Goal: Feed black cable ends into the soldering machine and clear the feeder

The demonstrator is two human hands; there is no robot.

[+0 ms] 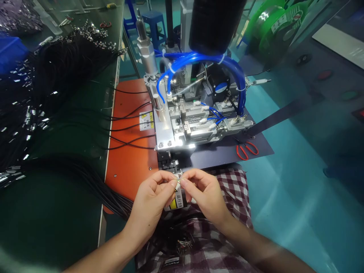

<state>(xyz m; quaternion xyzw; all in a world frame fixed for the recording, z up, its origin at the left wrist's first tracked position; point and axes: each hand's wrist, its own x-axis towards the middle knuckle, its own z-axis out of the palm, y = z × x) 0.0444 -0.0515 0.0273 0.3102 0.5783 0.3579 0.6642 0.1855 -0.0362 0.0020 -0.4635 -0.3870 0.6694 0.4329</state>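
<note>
In front of the machine, my left hand [153, 197] and my right hand [206, 195] meet with thumb and forefinger pinched. A thin, pale wire end [178, 180] shows between the fingertips; its finer detail is too small to make out. Just behind the fingers is a label with a yellow patch [173, 204] on the machine's front end. A bundle of black cables [113, 195] runs from the left table to behind my left wrist. Several small parts with thin leads [184, 243] lie on the dark cloth in my lap.
A metal machine [166, 132] with blue air tubes [199, 57] stands ahead on an orange plate [127, 159], which several black cables cross. Red-handled scissors [247, 150] lie to its right. Piles of black cables [62, 64] cover part of the green table [57, 223]. A green reel [273, 26] stands behind.
</note>
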